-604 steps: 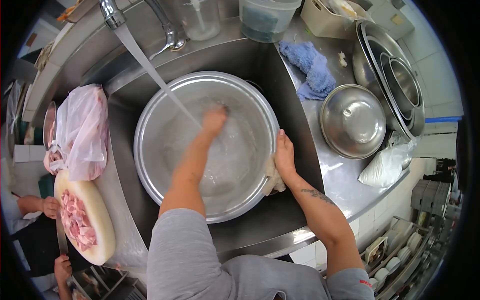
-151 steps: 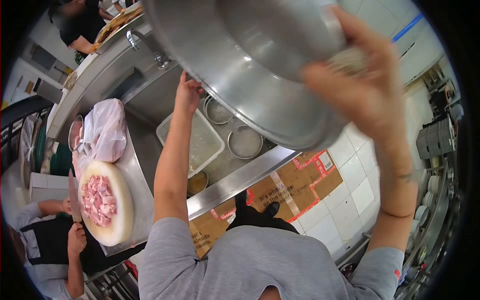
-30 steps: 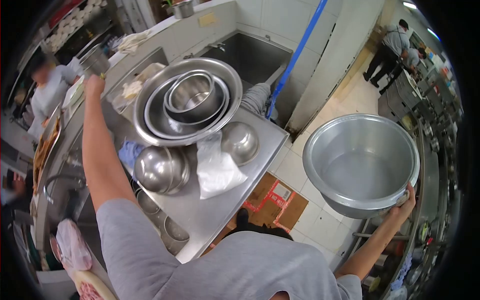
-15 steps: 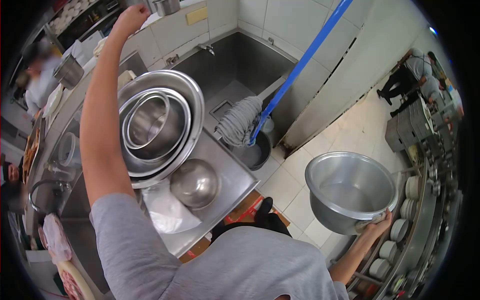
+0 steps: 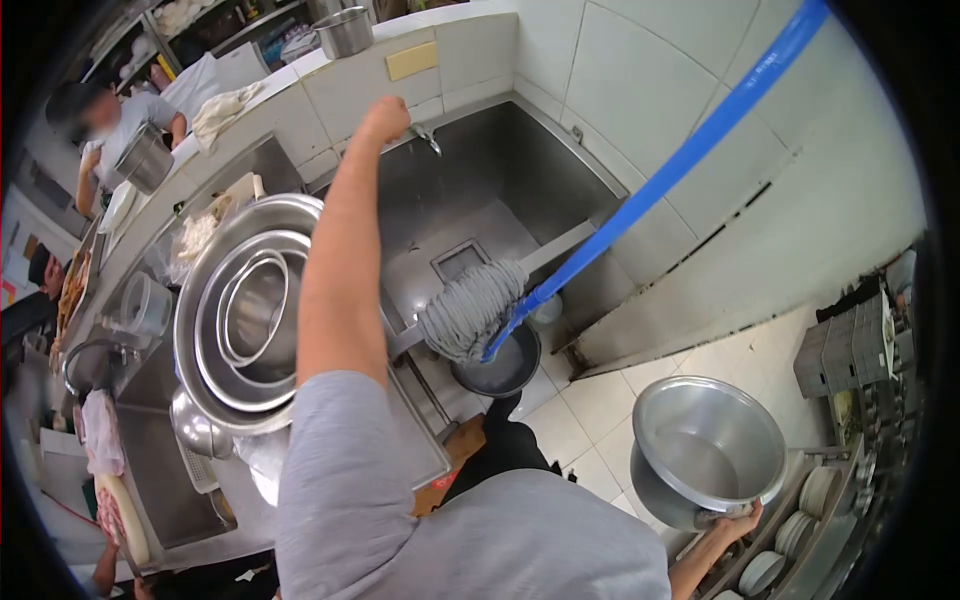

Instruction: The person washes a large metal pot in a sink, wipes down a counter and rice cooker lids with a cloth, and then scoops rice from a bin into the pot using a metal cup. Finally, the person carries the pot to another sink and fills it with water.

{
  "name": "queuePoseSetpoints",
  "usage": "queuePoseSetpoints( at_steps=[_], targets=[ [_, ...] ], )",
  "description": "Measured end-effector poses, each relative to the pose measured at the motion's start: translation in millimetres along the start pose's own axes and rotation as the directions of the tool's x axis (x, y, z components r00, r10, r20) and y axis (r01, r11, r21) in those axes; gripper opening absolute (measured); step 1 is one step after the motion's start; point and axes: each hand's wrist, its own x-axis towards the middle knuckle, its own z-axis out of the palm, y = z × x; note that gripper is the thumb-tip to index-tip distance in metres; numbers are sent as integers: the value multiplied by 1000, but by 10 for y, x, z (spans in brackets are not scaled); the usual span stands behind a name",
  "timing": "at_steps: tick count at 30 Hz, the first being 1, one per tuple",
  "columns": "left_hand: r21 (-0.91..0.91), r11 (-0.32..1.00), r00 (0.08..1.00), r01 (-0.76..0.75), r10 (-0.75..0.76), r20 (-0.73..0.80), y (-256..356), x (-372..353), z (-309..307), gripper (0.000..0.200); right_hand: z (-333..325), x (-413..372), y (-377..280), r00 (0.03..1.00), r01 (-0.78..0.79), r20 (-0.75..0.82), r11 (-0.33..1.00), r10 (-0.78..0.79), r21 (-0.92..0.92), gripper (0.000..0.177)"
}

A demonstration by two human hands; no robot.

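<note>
My right hand (image 5: 738, 522) grips a large, deep aluminum pot (image 5: 710, 450) at its lower rim, holding it out to my right, tilted so its inside shows. My left hand (image 5: 386, 120) reaches forward with curled fingers beside the tap (image 5: 428, 140) at the back of a deep steel sink (image 5: 560, 150). What these fingers close on is hidden, and the tap's handle is out of sight behind the hand. Under my left arm lies a nest of steel bowls (image 5: 190, 330) on a steel counter. A grey string mop head (image 5: 470, 310) with a blue handle (image 5: 680, 170) leans across the sink's front.
A dark bucket (image 5: 500, 365) stands on the tiled floor below the mop. Shelves with stacked white dishes (image 5: 797, 535) run along my right. A second sink (image 5: 165, 480) is on the left. Beyond the low wall, a person (image 5: 140, 115) stands near a steel container (image 5: 145, 158).
My left hand has come down from above the wall ledge to beside the tap. My body has moved closer to the sink. The pot stays in my right hand.
</note>
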Motion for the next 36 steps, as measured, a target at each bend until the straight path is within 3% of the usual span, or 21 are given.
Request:
queuePoseSetpoints(
  at_steps=[3,6,9,12,18,23,25,26,29,30,32,35,36],
  targets=[
    [4,993,988,117,-117,100,-132,328,462,18,226,189,33,999,-34,13,999,34,-37,34],
    [-16,992,986,122,-119,115,-325,546,867,25,483,406,77,998,51,-34,994,-54,-95,34],
    [-70,996,997,60,-63,-36,-579,706,1238,28,652,637,134,998,43,-42,986,-50,-160,31],
    [-433,889,988,149,-113,108,-622,744,1303,30,518,1282,165,984,82,-135,961,-121,-265,34],
    [-316,948,998,-42,23,-62,-373,774,1304,33,1161,1060,698,942,116,-234,885,-242,-451,34],
    [-203,978,981,-35,-5,-192,-294,893,1449,31,1471,947,891,922,126,-247,836,-297,-534,34],
    [-352,936,974,-18,-63,-216,-298,851,1422,30,1539,932,918,918,123,-252,826,-305,-551,34],
    [-426,905,970,-9,-96,-225,-310,810,1437,29,1572,934,906,917,128,-247,816,-315,-564,35],
    [-691,674,849,262,-502,-167,-852,667,1814,25,1609,948,846,912,144,-242,810,-332,-569,35],
    [-804,485,822,345,-569,9,-949,662,2013,23,1613,978,758,914,141,-240,811,-327,-567,35],
    [-870,42,726,491,-571,382,-1092,666,2415,24,1571,1004,647,910,155,-238,812,-339,-563,35],
    [-812,-84,687,577,-489,538,-1319,897,2742,25,1501,997,503,907,148,-252,816,-337,-559,35],
    [-782,-48,669,622,-488,562,-1320,961,2709,26,1482,1001,484,906,144,-256,816,-336,-560,35]
  ],
)
